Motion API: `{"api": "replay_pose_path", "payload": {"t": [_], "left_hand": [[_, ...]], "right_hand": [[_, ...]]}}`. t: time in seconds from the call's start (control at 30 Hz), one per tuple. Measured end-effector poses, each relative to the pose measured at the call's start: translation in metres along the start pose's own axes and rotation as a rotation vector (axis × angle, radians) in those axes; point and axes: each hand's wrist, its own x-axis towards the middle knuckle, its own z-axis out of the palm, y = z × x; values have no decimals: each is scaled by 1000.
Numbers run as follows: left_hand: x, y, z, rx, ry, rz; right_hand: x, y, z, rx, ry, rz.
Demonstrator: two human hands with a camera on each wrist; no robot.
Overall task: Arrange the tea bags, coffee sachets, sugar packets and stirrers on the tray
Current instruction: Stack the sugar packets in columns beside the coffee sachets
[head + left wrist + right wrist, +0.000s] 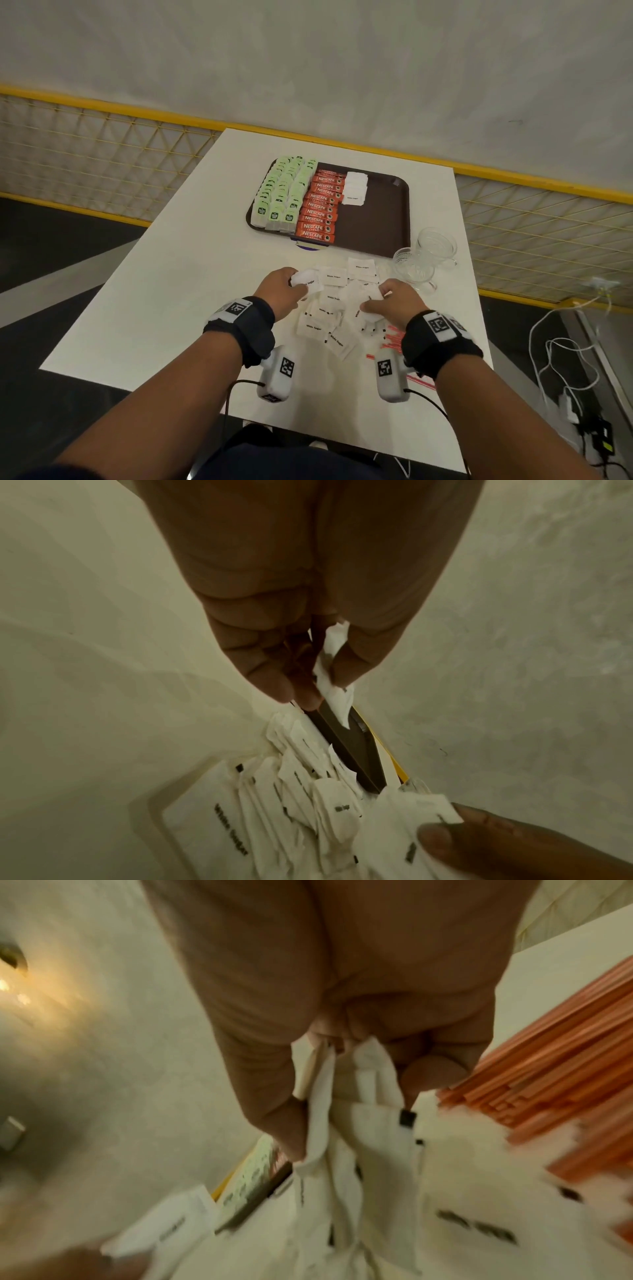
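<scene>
A brown tray (376, 219) at the far middle of the white table holds rows of green tea bags (282, 193), a column of red coffee sachets (320, 209) and a short stack of white sugar packets (355, 188). Loose white sugar packets (334, 301) lie in a heap near me. My left hand (291, 286) pinches sugar packets (330, 680) at the heap's left side. On the heap's right, my right hand (380, 301) grips a bunch of sugar packets (346, 1096). Red stirrers (394, 339) lie under my right wrist, seen close as orange sticks (565, 1047).
Two clear glass cups (424, 260) stand right of the heap, just beyond my right hand. A yellow-railed mesh fence (102, 150) runs behind the table. White cables (565, 359) and a power adapter lie on the floor at the right.
</scene>
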Motion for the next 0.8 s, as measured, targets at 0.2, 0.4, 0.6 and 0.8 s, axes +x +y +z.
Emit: {"api": "replay_pose_path", "payload": {"t": [0.2, 0.4, 0.6, 0.8], "left_hand": [[18, 35, 7, -290, -87, -45], [38, 80, -1, -791, -279, -119], [76, 92, -13, -1020, -381, -161], [131, 96, -23, -840, -303, -108]], "right_hand": [[-2, -36, -26, 542, -68, -78], [21, -83, -21, 819, -44, -151], [64, -103, -5, 789, 171, -139], [109, -116, -9, 489, 252, -176]]}}
